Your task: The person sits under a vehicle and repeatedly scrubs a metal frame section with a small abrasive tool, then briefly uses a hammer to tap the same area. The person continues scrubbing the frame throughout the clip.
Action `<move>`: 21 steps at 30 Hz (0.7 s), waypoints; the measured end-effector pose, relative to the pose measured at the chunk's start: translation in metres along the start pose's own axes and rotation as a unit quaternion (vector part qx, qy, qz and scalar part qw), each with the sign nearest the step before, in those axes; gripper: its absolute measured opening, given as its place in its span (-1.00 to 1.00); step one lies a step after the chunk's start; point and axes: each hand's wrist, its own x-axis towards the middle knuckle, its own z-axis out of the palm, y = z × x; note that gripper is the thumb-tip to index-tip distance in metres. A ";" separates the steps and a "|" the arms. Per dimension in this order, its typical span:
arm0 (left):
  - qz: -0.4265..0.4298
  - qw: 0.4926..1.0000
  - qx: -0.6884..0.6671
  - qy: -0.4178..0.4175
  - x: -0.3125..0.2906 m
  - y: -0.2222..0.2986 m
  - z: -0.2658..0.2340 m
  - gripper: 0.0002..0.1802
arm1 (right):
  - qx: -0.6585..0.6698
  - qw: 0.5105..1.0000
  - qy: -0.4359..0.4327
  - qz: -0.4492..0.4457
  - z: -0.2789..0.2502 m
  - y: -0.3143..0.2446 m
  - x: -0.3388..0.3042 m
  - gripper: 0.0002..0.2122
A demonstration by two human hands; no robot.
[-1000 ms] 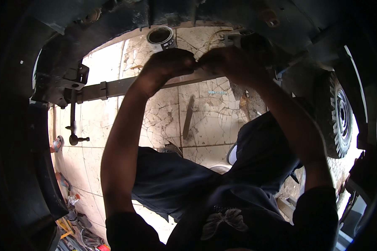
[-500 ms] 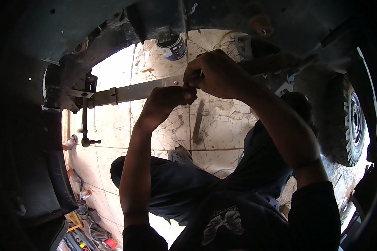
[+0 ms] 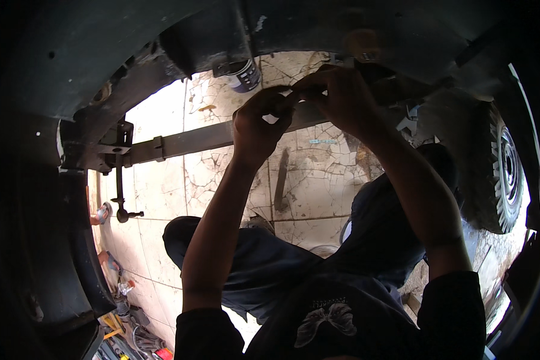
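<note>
My left hand (image 3: 261,125) and my right hand (image 3: 347,99) are raised under the dark vehicle body, with their fingertips meeting in front of me. Thumb and fingers of the left are closed in a pinch, leaving a bright gap between them. The right also pinches, its fingertips touching those of the left. Whatever small thing is between them is too dark to make out. Just behind the hands runs a long flat metal bar (image 3: 192,143), partly covered by them. A dark rod with a ball end (image 3: 122,214) hangs from a bracket at the bar's left end.
A paint can (image 3: 246,78) stands on the cracked tile floor (image 3: 222,192) beyond the bar. At right is a wheel with a knobbly tyre (image 3: 505,180). Someone's sandalled feet (image 3: 104,213) show at left, above scattered tools (image 3: 135,339). Dark bodywork (image 3: 144,36) arches overhead.
Both hands have moved to the right and slightly away from me, the right also sinking into shadow. Their fingertips still meet. The view has shifted slightly.
</note>
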 end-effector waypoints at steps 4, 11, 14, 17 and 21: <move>-0.232 0.958 -0.147 -0.083 0.008 -0.011 0.001 -0.64 | -0.009 0.999 -0.010 0.044 -0.006 0.014 -0.017 -0.85; 0.072 0.939 0.332 0.057 -0.004 -0.059 0.010 -0.60 | 0.021 0.987 -0.032 0.158 -0.037 -0.001 -0.037 -0.82; 0.133 0.917 0.376 0.006 -0.019 -0.076 0.016 -0.52 | -0.007 0.995 -0.042 0.096 -0.055 -0.011 -0.041 -0.79; 0.073 0.905 0.418 -0.037 -0.031 -0.100 0.026 -0.41 | -0.011 0.997 -0.051 0.048 -0.063 -0.016 -0.040 -0.80; 0.094 0.901 0.419 -0.068 -0.045 -0.100 0.035 -0.36 | -0.032 0.997 -0.048 0.054 -0.070 -0.019 -0.039 -0.81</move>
